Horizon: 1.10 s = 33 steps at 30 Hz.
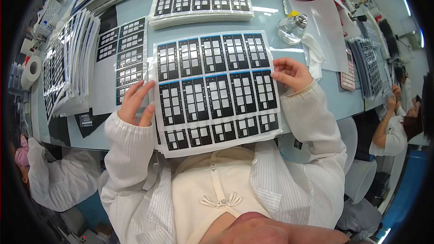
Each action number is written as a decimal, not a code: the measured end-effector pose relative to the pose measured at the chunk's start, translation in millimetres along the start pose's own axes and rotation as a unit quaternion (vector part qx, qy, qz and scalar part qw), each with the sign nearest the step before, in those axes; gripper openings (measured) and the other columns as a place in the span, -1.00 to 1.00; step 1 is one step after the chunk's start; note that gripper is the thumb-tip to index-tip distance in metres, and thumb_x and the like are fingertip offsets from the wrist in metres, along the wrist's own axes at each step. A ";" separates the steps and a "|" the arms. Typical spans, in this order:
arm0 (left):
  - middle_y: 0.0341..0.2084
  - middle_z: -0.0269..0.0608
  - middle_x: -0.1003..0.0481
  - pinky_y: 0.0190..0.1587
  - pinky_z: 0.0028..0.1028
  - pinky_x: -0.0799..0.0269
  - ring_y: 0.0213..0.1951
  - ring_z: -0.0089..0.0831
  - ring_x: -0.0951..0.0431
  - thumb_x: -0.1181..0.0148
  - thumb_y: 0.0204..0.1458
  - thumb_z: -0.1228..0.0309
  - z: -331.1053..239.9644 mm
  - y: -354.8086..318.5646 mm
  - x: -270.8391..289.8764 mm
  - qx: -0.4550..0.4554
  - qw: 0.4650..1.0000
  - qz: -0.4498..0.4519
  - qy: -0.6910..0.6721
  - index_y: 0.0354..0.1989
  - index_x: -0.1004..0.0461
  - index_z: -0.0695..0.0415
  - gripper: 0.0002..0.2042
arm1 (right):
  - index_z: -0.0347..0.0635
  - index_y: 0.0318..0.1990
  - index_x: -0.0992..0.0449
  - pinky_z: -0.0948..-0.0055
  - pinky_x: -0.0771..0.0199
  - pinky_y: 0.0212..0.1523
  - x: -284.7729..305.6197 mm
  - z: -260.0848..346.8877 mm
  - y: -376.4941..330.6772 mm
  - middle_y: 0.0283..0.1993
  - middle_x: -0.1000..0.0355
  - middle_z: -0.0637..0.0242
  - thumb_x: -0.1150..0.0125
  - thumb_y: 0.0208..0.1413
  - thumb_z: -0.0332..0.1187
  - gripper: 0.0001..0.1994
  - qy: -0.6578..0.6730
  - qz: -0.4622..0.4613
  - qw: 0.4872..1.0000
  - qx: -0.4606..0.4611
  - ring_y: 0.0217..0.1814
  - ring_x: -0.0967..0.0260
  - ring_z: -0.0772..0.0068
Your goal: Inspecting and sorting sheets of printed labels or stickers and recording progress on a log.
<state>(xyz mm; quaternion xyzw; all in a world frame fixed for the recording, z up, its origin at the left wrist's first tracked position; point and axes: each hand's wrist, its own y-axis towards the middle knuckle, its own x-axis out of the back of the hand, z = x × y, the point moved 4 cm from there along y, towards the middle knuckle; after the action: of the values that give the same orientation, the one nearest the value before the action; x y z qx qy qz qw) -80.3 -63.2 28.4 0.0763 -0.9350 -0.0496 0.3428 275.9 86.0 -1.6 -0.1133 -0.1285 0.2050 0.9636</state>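
Printed black-and-white label sheet (218, 79), one: lying over a similar lower sheet (199, 151) at the table's (181, 33) near edge. Right hand (294, 74): pinching its right edge, thumb against fingers. Left hand (135, 104): touching its left edge, thumb and index finger parting; grip cannot be told. Sheet stack (201, 17): standing beyond.

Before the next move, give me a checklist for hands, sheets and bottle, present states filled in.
1. Right hand pinching the upper sheet by its right edge: ok.
2. Left hand gripping the left edge: cannot tell; it is there.
3. Upper sheet squared over the lower sheet: not ok; the lower one sticks out.
4. Glass bottle apart from both sheets: ok.
5. Number of sheets underneath: cannot tell.
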 end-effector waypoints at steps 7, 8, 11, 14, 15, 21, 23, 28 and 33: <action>-0.11 -0.11 -0.43 0.10 -0.26 -0.18 0.14 -0.18 -0.19 -0.04 -0.08 0.58 -5.7 16.0 -4.9 -0.076 0.993 0.033 0.082 0.06 -0.29 0.15 -0.56 | -0.29 -0.15 -0.39 0.75 -0.23 -0.51 10.0 10.1 6.8 -0.38 -0.43 0.43 -0.26 -0.07 -0.35 -0.67 -0.002 -0.037 0.999 -0.013 -0.45 -0.31 0.72; -0.13 -0.12 -0.44 0.11 -0.25 -0.18 0.15 -0.19 -0.18 -0.04 -0.08 0.59 -7.1 17.4 -4.3 -0.066 0.993 0.046 0.087 0.06 -0.29 0.15 -0.56 | -0.30 -0.14 -0.38 0.72 -0.27 -0.46 6.0 12.6 8.3 -0.35 -0.44 0.40 -0.22 -0.04 -0.39 -0.69 0.020 -0.005 0.999 -0.028 -0.42 -0.33 0.69; -0.12 -0.10 -0.43 0.11 -0.27 -0.19 0.13 -0.20 -0.22 -0.04 -0.06 0.60 -9.4 24.6 -1.6 -0.074 0.995 0.054 0.043 0.03 -0.31 0.16 -0.60 | -0.34 -0.11 -0.36 0.68 -0.35 -0.36 0.4 17.2 12.3 -0.30 -0.45 0.32 -0.17 -0.01 -0.43 -0.70 0.046 0.049 0.997 -0.044 -0.35 -0.38 0.62; -0.13 -0.08 -0.43 0.09 -0.30 -0.22 0.10 -0.21 -0.27 -0.04 -0.06 0.60 -7.5 30.9 11.5 -0.056 0.997 0.022 0.049 0.00 -0.34 0.17 -0.63 | -0.38 -0.06 -0.33 0.60 -0.43 -0.22 2.0 22.5 16.6 -0.22 -0.45 0.19 -0.13 0.01 -0.47 -0.68 0.081 0.081 0.992 -0.053 -0.23 -0.44 0.51; -0.13 -0.06 -0.43 0.06 -0.33 -0.26 0.04 -0.22 -0.34 -0.04 -0.05 0.61 -7.6 34.7 17.4 -0.068 0.997 0.005 0.043 -0.05 -0.38 0.19 -0.67 | -0.38 -0.04 -0.31 0.59 -0.44 -0.22 2.5 29.0 17.3 -0.21 -0.45 0.18 -0.11 0.02 -0.47 -0.67 0.084 0.079 0.992 -0.044 -0.24 -0.44 0.50; -0.21 -0.08 -0.47 -0.04 -0.38 -0.35 -0.09 -0.25 -0.45 -0.03 -0.04 0.61 -13.7 65.1 29.4 -0.126 0.991 -0.049 0.000 -0.16 -0.44 0.21 -0.76 | -0.36 -0.01 -0.30 0.61 -0.48 -0.26 4.0 59.5 51.5 -0.20 -0.44 0.21 -0.03 0.07 -0.46 -0.68 0.098 0.061 0.992 0.045 -0.29 -0.44 0.55; -0.33 -0.12 -0.51 -0.13 -0.42 -0.39 -0.20 -0.29 -0.49 -0.04 -0.04 0.60 -15.2 74.6 28.3 -0.152 0.983 -0.092 -0.044 -0.25 -0.48 0.23 -0.83 | -0.35 -0.03 -0.31 0.62 -0.49 -0.30 -2.1 73.5 65.4 -0.22 -0.44 0.22 -0.03 0.08 -0.45 -0.70 0.095 0.059 0.991 0.073 -0.32 -0.44 0.57; -0.44 -0.17 -0.51 -0.23 -0.45 -0.39 -0.30 -0.32 -0.49 -0.08 -0.06 0.60 -12.5 77.7 30.2 -0.229 0.962 -0.143 -0.049 -0.30 -0.48 0.25 -0.86 | -0.33 -0.05 -0.32 0.60 -0.50 -0.32 -16.9 92.5 120.5 -0.23 -0.44 0.22 -0.03 0.10 -0.42 -0.73 0.164 0.090 0.973 0.135 -0.32 -0.44 0.55; -0.44 -0.18 -0.50 -0.20 -0.45 -0.36 -0.30 -0.33 -0.44 -0.12 -0.09 0.58 0.0 71.1 23.6 -0.203 0.973 -0.107 -0.029 -0.36 -0.50 0.23 -0.89 | -0.31 -0.06 -0.33 0.52 -0.48 -0.23 -16.7 95.3 193.4 -0.20 -0.43 0.23 -0.06 0.09 -0.38 -0.72 0.216 0.009 0.967 0.135 -0.24 -0.43 0.50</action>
<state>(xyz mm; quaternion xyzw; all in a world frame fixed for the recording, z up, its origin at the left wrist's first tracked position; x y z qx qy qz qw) -105.8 2.6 53.7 0.1034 -0.9016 -0.2767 0.3161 162.3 266.9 32.4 -0.0246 0.1129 0.2002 0.9729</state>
